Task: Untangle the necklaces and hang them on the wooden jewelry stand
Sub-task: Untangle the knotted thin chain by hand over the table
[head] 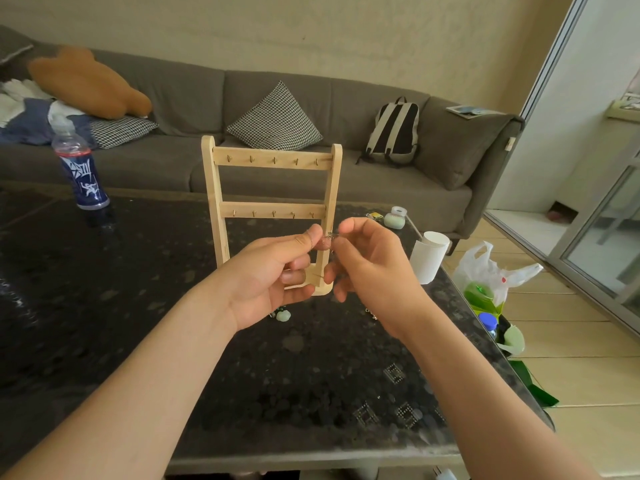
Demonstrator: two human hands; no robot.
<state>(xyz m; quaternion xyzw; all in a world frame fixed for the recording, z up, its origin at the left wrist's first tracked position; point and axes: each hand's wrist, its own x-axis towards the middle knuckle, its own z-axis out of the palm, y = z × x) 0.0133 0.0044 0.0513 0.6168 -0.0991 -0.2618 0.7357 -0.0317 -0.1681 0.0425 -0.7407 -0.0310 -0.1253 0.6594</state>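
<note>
The wooden jewelry stand (272,188) is upright on the dark table, with two rails of small hooks, all bare. In front of its lower right post my left hand (273,275) and my right hand (367,265) are raised close together. Both pinch a thin necklace chain (330,235) between thumb and fingertips; the chain is barely visible. A pale green pendant (282,315) lies on the table just under my left hand. Another small bit of jewelry (372,313) lies beside my right wrist.
A blue-labelled bottle (81,171) stands at the table's far left. A white paper cup (429,256) with a stick leans at the right edge, small green items (394,218) behind it. Plastic bags (491,282) sit on the floor to the right. A grey sofa (242,109) lies beyond.
</note>
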